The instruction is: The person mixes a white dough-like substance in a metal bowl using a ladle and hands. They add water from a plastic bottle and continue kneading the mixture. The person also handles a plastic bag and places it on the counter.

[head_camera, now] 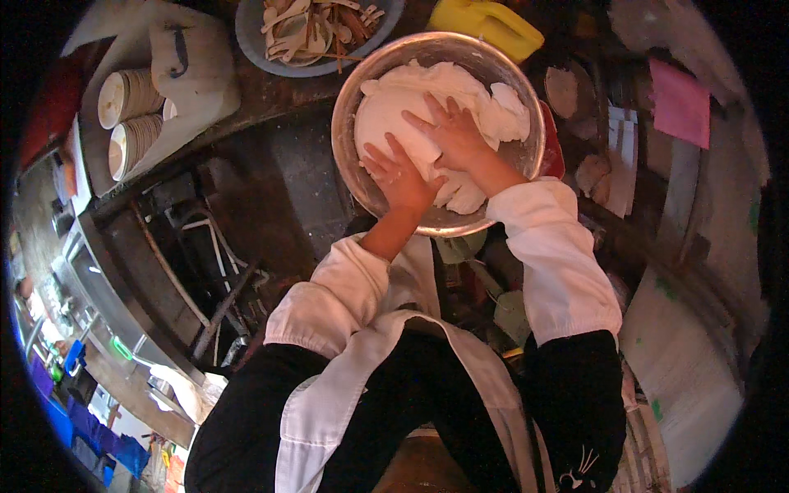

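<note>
A large round metal bowl (345,138) stands before me, holding a mass of white dough (394,101) with a smooth part at the left and torn, lumpy pieces at the right and bottom. My left hand (397,175) rests on the dough's lower left part, fingers spread. On the middle of the dough lies my right hand (453,135), its fingers also apart and pointing up and left. Neither hand is closed around anything. White sleeve covers reach down both forearms, and the palms are hidden from view.
Beyond the bowl are a grey-blue basin (249,46) of spoons and sticks and a yellow plastic jug (487,24). Stacked paper bowls (132,145) lie in a white bag at the upper left. A pink sheet (680,103) hangs at the right. Metal pipes (216,246) show at the lower left.
</note>
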A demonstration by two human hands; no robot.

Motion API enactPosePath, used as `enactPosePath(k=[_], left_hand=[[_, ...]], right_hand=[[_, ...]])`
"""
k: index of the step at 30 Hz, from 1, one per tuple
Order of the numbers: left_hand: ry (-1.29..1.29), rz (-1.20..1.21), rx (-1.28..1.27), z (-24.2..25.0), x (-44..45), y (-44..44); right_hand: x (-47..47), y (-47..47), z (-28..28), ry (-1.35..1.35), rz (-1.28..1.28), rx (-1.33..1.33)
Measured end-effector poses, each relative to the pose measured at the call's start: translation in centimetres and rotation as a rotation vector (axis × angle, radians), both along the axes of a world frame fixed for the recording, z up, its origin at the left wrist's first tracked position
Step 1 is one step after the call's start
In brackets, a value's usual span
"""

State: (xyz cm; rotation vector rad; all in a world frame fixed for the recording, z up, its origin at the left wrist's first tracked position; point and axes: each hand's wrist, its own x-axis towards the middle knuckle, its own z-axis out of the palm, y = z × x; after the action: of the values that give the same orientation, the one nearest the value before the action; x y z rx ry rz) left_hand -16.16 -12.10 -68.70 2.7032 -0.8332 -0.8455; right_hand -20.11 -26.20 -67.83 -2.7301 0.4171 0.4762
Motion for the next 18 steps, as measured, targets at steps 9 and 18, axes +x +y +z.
enactPosePath(k=[9,18], left_hand=[[-0.092,0.013,-0.139,-1.5,-0.2,0.8],[-0.060,-0.026,-0.217,-1.6,0.1,1.2]], right_hand=[[1.0,-2.0,-0.3,0.051,0.071,0.149],[2.3,-5.4,-0.5,0.077,0.162,0.335]])
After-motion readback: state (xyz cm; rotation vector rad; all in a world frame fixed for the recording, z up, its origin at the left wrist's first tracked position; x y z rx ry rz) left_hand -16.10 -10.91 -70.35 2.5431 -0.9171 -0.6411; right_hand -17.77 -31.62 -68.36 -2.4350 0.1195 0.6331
